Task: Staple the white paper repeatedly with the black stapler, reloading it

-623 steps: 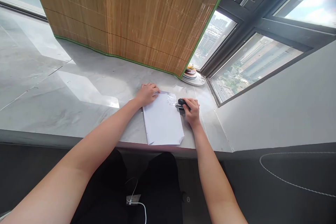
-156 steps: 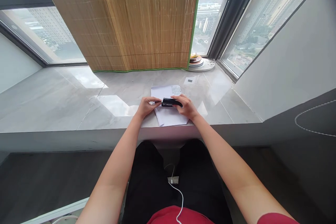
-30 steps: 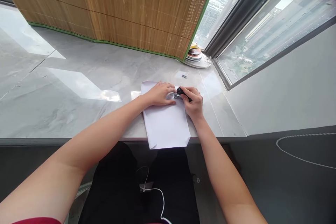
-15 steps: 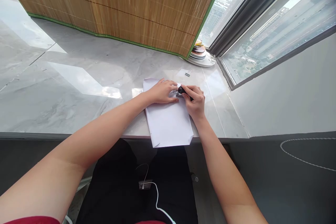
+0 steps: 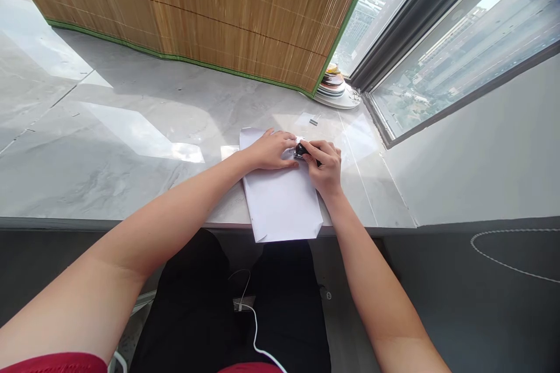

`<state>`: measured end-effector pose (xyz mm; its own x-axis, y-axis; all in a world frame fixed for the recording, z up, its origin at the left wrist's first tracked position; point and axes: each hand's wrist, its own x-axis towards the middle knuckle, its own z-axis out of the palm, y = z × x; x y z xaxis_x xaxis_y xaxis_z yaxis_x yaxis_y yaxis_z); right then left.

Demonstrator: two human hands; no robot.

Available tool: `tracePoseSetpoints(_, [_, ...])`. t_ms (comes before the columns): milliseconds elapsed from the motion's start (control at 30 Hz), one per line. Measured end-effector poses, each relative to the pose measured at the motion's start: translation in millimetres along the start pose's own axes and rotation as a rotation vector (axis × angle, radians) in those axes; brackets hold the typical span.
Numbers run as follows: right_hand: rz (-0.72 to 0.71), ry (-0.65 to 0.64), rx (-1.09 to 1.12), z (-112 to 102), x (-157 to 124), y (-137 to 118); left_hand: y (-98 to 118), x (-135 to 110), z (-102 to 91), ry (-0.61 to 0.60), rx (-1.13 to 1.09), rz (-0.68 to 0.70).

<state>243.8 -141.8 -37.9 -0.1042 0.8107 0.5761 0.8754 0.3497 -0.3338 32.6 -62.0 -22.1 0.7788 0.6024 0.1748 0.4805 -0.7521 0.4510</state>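
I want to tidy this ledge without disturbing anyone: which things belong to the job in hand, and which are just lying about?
In the job:
white paper, under the left hand
black stapler, in the right hand

Lying about:
stack of plates, in the corner
small grey strips, untouched, though perhaps spare staples

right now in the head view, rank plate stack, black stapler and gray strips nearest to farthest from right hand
1. Black stapler: in the right hand
2. Gray strips: beyond the hand, slightly left
3. Plate stack: back by the window

Black stapler (image 5: 301, 150) in right grip (image 5: 326, 166)
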Motion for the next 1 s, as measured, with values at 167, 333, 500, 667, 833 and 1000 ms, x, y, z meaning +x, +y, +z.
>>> tracePoseSetpoints(167, [-0.011,-0.008,-0.033,1,0,-1,0,1,-0.4,-0.006,0.004,0.007])
tracePoseSetpoints(333, [-0.036,-0.057,-0.107,2,0,-6,-1,1,-1.2,-0.003,0.005,0.006])
tracePoseSetpoints(500, [-0.075,-0.107,-0.121,2,-1,-11,-5,1,0.1,0.009,-0.016,0.022])
tracePoseSetpoints(667, [0.05,0.046,-0.077,3,0,-4,-9,1,1.1,0.012,-0.013,0.023])
tracePoseSetpoints(833, [0.269,0.231,-0.082,6,2,9,-11,0,-0.4,-0.015,0.007,-0.002])
tracePoseSetpoints(1000, [0.452,0.253,-0.132,7,5,7,-7,-2,-6.0,-0.002,0.049,0.031])
